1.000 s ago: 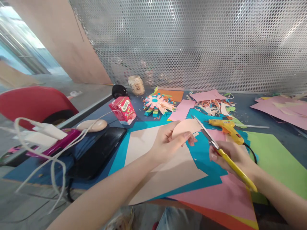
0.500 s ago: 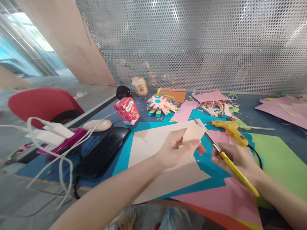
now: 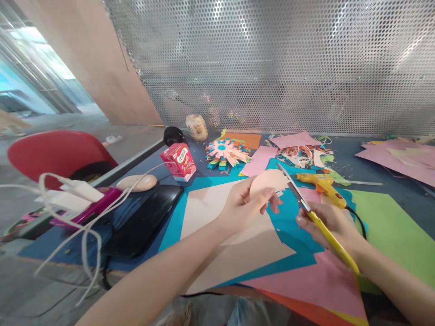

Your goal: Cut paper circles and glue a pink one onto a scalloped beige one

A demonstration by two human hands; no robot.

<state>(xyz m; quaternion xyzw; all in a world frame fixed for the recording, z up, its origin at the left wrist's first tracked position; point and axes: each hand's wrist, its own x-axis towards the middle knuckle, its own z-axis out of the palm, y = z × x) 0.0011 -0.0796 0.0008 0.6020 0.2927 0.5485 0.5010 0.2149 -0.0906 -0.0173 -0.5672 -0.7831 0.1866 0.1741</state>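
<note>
Between the thumb and fingers of my left hand (image 3: pixel 246 203) is a small cream paper piece (image 3: pixel 268 182) with a rounded edge. My right hand (image 3: pixel 329 226) grips yellow-handled scissors (image 3: pixel 307 206), their blades pointing up and left at the paper's right edge. Whether the blades touch the paper I cannot tell. Below my left hand lies a large cream sheet (image 3: pixel 234 262) on blue paper (image 3: pixel 170 233). Tiny cream scraps lie on the blue paper near the blades. Behind my hands sits a layered paper flower (image 3: pixel 227 154) with fringed petals.
A yellow glue gun (image 3: pixel 322 183) lies just beyond my right hand, its black cord running past the wrist. At left are a black phone (image 3: pixel 144 222), a pink drink carton (image 3: pixel 178 162) and a power strip (image 3: pixel 86 208) with looping white cables. Green paper (image 3: pixel 390 226) lies at right.
My left hand has shifted slightly left and turned the cream paper, showing more of its rounded edge. A few more small scraps show beneath the blades. The scissors stay in my right hand.
</note>
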